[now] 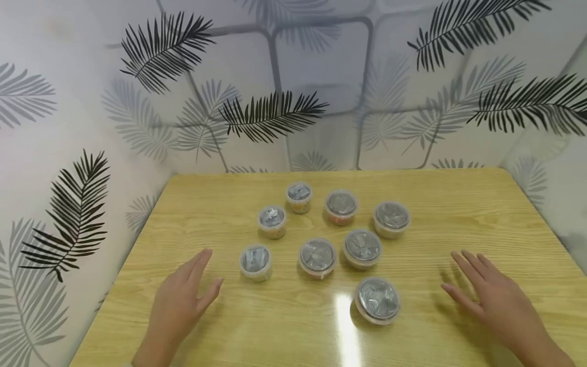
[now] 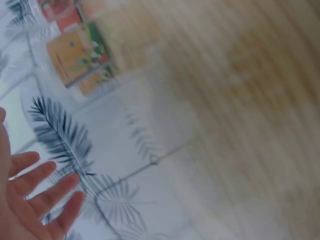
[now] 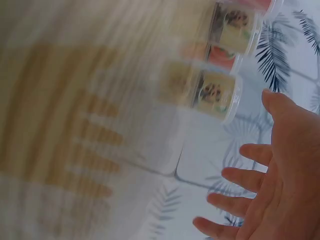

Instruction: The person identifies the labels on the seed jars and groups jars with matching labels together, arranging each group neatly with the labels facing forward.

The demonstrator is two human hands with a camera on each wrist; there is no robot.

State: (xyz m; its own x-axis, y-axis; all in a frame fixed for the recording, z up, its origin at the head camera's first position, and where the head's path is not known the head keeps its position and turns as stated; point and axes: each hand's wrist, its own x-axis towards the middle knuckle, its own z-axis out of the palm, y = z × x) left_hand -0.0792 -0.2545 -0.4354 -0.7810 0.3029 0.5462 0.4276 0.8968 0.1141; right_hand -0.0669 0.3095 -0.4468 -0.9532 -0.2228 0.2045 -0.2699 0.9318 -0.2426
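My left hand (image 1: 181,295) hovers over the table's left side with fingers extended and nothing in it. Nearest to it is a small lidded plastic tub (image 1: 256,261). Two more small tubs, one in the middle (image 1: 272,220) and one farther back (image 1: 299,196), run in a slanting row. My right hand (image 1: 492,298) is held over the right side, fingers spread, also holding nothing. The closest tub to it is a wider one (image 1: 378,300) at the front. In the right wrist view a tub (image 3: 215,95) shows a printed side label; an orange-labelled tub (image 2: 80,55) appears in the left wrist view.
Other wide tubs with clear lids stand on the wooden table (image 1: 206,204): one at the back (image 1: 341,206), one at the right (image 1: 392,219), and two in the middle (image 1: 317,257) (image 1: 362,248). A leaf-patterned wall covering (image 1: 321,137) borders the table's back and sides.
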